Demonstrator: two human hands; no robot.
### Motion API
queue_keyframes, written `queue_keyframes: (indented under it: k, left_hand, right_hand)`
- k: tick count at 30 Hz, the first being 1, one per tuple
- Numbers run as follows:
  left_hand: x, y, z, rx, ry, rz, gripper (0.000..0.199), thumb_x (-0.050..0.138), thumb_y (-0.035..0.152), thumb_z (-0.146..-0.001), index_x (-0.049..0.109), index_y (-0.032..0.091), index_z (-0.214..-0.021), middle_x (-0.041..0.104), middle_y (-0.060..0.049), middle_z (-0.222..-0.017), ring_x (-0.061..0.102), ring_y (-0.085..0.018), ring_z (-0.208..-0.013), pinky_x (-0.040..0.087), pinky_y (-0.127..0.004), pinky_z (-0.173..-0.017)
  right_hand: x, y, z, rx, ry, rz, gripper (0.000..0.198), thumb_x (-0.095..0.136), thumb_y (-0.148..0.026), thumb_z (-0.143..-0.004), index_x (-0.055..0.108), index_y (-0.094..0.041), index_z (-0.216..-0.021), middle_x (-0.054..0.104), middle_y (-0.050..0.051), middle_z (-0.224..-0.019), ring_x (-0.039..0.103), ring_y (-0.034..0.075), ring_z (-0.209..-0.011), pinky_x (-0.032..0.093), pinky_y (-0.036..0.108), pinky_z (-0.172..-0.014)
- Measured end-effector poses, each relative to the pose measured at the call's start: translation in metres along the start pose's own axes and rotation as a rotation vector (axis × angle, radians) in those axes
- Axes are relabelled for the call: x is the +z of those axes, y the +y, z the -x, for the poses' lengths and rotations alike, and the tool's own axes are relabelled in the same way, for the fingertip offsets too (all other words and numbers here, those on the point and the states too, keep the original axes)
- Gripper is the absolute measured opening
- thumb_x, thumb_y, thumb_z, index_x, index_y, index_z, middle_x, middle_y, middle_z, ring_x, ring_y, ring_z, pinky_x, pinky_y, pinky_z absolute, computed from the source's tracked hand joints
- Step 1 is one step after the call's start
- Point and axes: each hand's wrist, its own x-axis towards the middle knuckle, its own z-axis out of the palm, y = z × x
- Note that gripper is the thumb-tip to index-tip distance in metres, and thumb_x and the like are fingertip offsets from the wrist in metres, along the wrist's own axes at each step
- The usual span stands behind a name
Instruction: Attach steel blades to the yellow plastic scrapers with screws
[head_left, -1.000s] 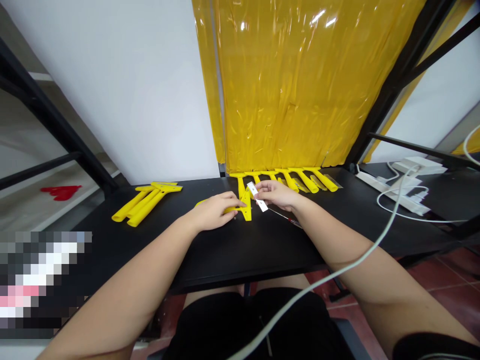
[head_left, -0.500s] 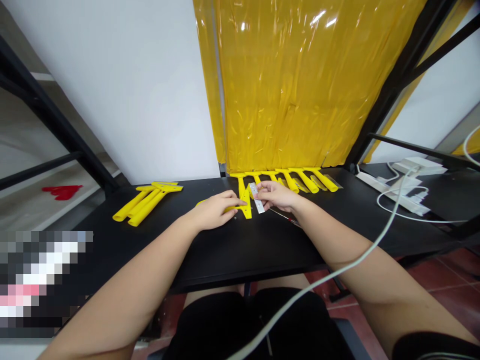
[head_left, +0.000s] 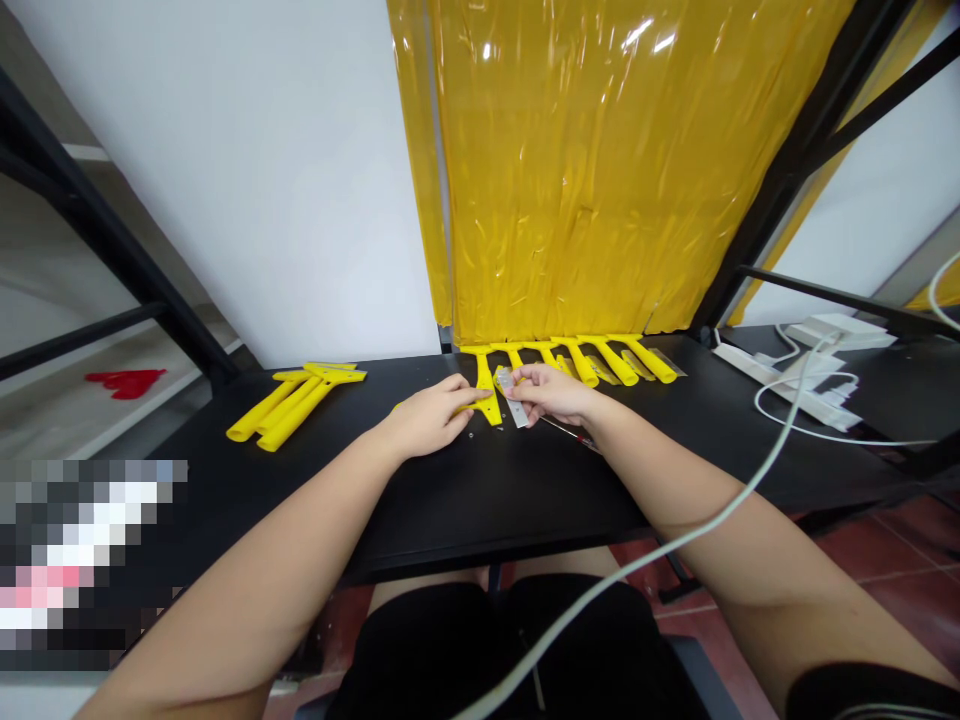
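My left hand (head_left: 433,415) is closed round the handle of a yellow scraper (head_left: 492,411), which lies on the black table with its wide head towards the right. Fingers of my right hand (head_left: 553,392) pinch a flat silver blade (head_left: 517,412) just right of that head, a small gap apart. Below my right hand a thin screwdriver (head_left: 568,431) rests on the table, its handle end partly hidden by my wrist. Tiny screws (head_left: 471,435) are scattered near my left fingertips.
Several yellow scrapers (head_left: 616,362) stand in a row along the back edge, some with blades. More yellow handles (head_left: 294,405) are piled at left. A white power strip (head_left: 787,385) with cables lies at right. One pale cable (head_left: 675,545) hangs across my right forearm.
The scraper's head has tilted and shifted slightly away from me and left under my left hand. The blade in my right hand has turned slightly.
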Motion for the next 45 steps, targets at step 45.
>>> queue_keyframes:
  k: [45]
  left_hand:
    - [0.01,-0.06,-0.027,-0.438,-0.077,-0.387,0.045,0.04,0.024,-0.097,0.071,0.024,-0.13,0.068,-0.01,-0.135,0.065,-0.031,-0.124,0.056,-0.04,-0.096]
  right_hand:
    - [-0.008,0.002,-0.003,-0.04,-0.023,0.022,0.021,0.083,-0.025,-0.08,0.064,-0.02,-0.088,0.062,-0.005,-0.059,0.06,0.011,-0.049,0.056,0.022,-0.044]
